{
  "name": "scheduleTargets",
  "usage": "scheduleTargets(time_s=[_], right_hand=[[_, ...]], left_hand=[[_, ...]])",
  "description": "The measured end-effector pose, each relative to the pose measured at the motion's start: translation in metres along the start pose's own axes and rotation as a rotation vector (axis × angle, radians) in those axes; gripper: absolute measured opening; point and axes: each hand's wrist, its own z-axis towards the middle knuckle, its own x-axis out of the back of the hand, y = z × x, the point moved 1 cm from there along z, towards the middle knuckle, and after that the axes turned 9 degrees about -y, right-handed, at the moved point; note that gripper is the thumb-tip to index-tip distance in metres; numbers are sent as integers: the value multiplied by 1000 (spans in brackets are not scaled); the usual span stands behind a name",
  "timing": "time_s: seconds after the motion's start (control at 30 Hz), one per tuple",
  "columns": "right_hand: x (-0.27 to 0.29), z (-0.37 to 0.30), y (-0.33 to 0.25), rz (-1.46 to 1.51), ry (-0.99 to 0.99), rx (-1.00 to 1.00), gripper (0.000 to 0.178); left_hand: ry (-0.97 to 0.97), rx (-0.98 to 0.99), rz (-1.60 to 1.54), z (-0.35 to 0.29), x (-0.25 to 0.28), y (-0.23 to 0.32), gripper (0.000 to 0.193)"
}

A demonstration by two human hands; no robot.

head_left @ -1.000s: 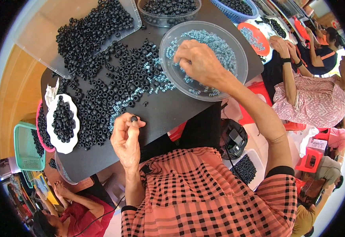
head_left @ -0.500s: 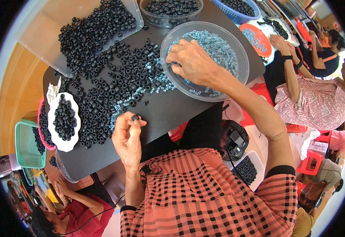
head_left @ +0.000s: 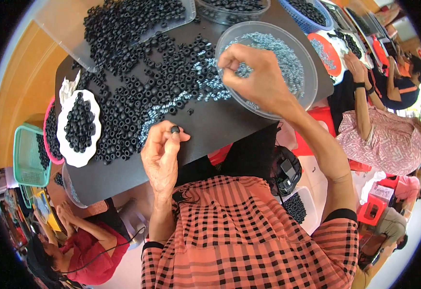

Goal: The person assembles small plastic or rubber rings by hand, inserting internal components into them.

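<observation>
My left hand [head_left: 161, 154] is closed above the table's near edge, with a small black ring-shaped piece [head_left: 175, 129] pinched between thumb and finger. Over the left rim of a round clear bowl [head_left: 311, 98], my right hand [head_left: 261, 79] holds its fingertips together. Whatever they hold is too small to make out. Inside the bowl lie many small bluish-grey pieces [head_left: 287, 62] that look like coiled springs. More of these trail across the table toward my left hand, beside a wide spread of black pieces [head_left: 123, 106] with round holes.
A clear bin [head_left: 188, 14] of black pieces lies tipped at the far left of the dark table [head_left: 205, 123]. Black pieces also fill a white scalloped plate [head_left: 78, 159], a clear container [head_left: 232, 18] and a blue basket [head_left: 311, 24]. Other people sit at both sides.
My right hand has lifted from among the bluish-grey pieces to the bowl's left rim, its fingertips drawn together. My left hand keeps its pinch. The whole view has shifted slightly.
</observation>
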Motion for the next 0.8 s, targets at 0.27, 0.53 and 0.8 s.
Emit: scheduleTargets(time_s=[0.27,0.53,0.8], right_hand=[[-49,-27,-44,236,-140,94,16],[-71,-35,-49,29,60,223,15],[-75,-42,-51,484,6,-17,17]], left_hand=[[-95,-57,-242,0,-10,5,11],[-7,-9,-175,-1,-12,1,8],[-16,-30,-203,2,-11,1,8]])
